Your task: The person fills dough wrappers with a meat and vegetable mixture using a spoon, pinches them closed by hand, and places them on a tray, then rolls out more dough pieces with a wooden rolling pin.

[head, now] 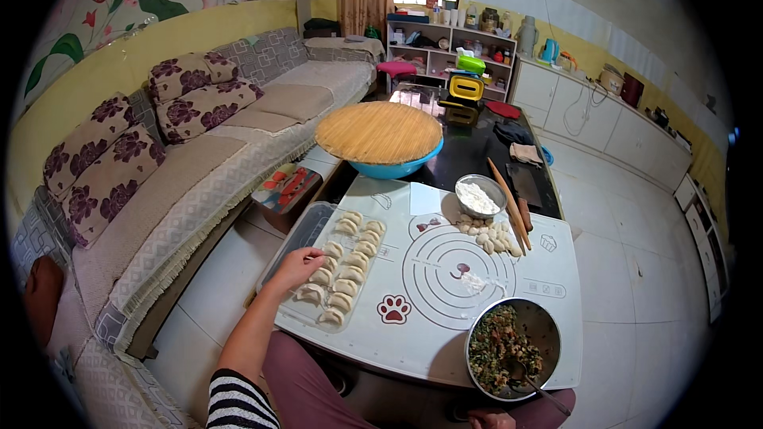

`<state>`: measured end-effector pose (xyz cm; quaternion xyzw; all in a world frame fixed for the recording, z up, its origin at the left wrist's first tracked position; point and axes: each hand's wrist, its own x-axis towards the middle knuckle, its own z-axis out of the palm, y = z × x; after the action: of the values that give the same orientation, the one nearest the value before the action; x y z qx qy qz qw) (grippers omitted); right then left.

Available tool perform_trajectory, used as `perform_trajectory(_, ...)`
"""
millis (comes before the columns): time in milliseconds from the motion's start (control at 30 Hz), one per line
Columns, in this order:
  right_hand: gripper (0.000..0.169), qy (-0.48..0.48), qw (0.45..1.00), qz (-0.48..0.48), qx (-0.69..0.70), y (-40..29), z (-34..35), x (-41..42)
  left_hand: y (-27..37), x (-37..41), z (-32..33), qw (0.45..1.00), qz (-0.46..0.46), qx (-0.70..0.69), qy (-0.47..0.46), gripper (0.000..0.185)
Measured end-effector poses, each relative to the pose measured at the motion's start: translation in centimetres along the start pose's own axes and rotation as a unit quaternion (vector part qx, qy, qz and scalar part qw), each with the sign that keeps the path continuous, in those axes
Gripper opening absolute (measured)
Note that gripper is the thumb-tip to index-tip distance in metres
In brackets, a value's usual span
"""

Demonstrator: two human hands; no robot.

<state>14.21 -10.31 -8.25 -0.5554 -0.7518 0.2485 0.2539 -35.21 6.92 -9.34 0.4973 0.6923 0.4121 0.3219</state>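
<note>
My left hand (301,268) reaches over two rows of folded dumplings (343,301) in a clear plastic tray (363,313). Its fingertips meet a dumpling in the left row; whether they grip it is hidden. My right hand (492,419) is low by my knee, partly cut off by the lower picture edge, and its fingers are not clear. Close above it, a metal bowl (557,339) of chopped filling (501,342) with a spoon (545,396) stands on the white printed mat (429,345).
Dough pieces (495,237) lie beside a bowl of flour (477,198), a wooden rolling pin (509,208) and a cleaver (524,185). Behind the mat, a round woven lid (378,131) covers a blue basin (396,170). A sofa (179,190) runs along the left.
</note>
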Motion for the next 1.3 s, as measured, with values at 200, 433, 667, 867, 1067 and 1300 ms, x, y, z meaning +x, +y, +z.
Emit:
perform_trajectory(200,0.013,0.005,1.0,0.015,0.016,0.4,0.0,-0.2,0.6,-2.1,-1.4,1.0,-0.01,0.028,-0.006,0.035)
perform_trajectory(433,0.012,0.017,1.0,-0.019,0.006,0.0,-0.1,0.2,-1.0,-4.3,-3.3,0.995,0.028,0.036,-0.092,0.049)
perform_trajectory(667,0.013,0.006,1.0,-0.016,0.004,-0.3,0.1,0.3,-0.4,-5.4,-2.4,0.996,0.019,0.052,-0.067,0.043)
perform_trajectory(867,0.015,0.014,1.0,0.002,0.012,0.0,0.0,0.0,0.8,-5.3,-1.1,0.997,0.002,0.029,-0.073,0.037)
perform_trajectory(1067,0.022,0.081,0.915,0.205,0.337,1.2,-0.8,0.0,2.8,-7.2,-2.0,0.99,0.082,0.112,0.007,0.032)
perform_trajectory(1300,0.055,0.0,0.78,0.346,0.521,2.0,-1.9,1.1,3.8,-6.5,0.1,0.987,0.143,0.064,-0.021,0.024)
